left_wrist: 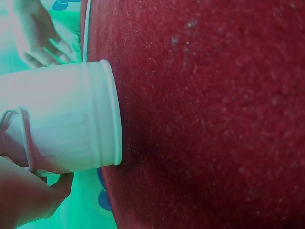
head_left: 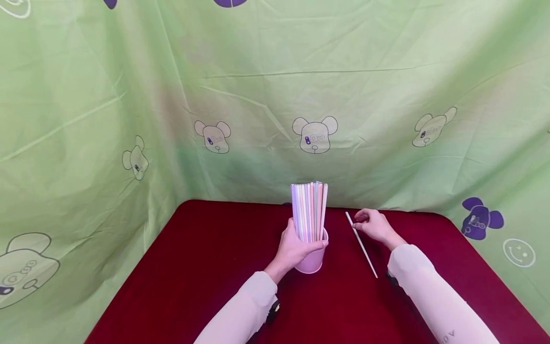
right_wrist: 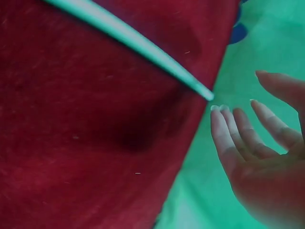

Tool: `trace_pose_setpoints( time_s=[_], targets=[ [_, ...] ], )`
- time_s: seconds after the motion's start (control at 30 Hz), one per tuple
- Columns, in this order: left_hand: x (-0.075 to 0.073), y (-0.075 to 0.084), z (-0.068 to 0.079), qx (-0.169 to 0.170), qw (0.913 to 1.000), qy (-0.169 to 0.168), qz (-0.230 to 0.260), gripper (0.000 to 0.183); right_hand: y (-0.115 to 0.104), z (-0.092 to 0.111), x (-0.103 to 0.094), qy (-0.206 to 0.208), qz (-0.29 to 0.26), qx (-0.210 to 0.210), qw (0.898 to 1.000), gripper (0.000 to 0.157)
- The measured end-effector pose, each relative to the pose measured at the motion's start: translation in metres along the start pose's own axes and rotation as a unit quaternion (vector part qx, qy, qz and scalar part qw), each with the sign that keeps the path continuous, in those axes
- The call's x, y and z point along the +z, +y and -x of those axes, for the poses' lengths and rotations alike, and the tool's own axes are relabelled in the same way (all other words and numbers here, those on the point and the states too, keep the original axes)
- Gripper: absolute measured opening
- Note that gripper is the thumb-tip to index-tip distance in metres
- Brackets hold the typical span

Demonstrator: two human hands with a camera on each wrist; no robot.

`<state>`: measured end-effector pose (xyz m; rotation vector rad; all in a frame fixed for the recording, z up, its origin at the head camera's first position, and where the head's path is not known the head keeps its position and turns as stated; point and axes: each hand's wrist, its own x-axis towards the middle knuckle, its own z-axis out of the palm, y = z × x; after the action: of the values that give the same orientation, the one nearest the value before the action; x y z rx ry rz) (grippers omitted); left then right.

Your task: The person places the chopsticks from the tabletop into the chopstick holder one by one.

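My left hand (head_left: 294,247) grips a pale pink cup (head_left: 310,263) around its side, thumb near the rim. Out of the cup rises a bundle of pastel straws (head_left: 308,210), packed close together. The left wrist view shows the cup (left_wrist: 52,114) from low down, with part of the left hand (left_wrist: 28,195) against it. To the right of the cup, a single pale straw (head_left: 364,252) lies slantwise. Beside its far end is my right hand (head_left: 375,225); in the right wrist view that hand (right_wrist: 262,157) has its fingers spread, holding nothing, near the straw's tip (right_wrist: 202,90).
A dark red cloth (head_left: 206,267) covers the table. Green fabric (head_left: 258,95) with bear-head prints hangs behind the table and along both sides, close to its back edge.
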<state>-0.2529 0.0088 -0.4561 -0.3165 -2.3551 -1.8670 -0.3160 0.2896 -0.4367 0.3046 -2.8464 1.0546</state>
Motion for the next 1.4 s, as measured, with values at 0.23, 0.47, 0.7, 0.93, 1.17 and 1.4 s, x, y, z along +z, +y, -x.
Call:
trace_pose_setpoints(
  time_s=[0.23,0.47,0.7,0.93,1.17,1.4],
  targets=[
    [0.0,0.0,0.0,0.001,1.0,-0.002,0.005,0.081,0.021,0.0,0.008,-0.015,0.018,0.021,1.0,0.038],
    [0.0,0.001,0.0,0.001,1.0,-0.002,0.001,0.081,0.026,-0.003,0.015,-0.016,0.02,0.04,0.999,0.039],
    [0.0,0.001,0.0,-0.001,1.0,-0.002,0.002,0.083,0.02,-0.005,0.022,-0.016,0.014,0.059,0.998,0.03],
    [0.0,0.0,0.0,0.002,0.9999,-0.003,0.01,0.082,0.012,-0.003,0.026,-0.038,-0.06,0.087,0.994,0.018],
    [0.001,0.001,0.0,0.003,0.9999,-0.005,0.013,0.081,0.005,-0.001,0.021,-0.064,-0.068,0.105,0.99,0.011],
    [0.0,0.001,0.001,0.006,0.9999,-0.003,0.016,0.079,-0.001,0.005,0.014,-0.072,-0.111,0.105,0.986,0.013]
  ],
)
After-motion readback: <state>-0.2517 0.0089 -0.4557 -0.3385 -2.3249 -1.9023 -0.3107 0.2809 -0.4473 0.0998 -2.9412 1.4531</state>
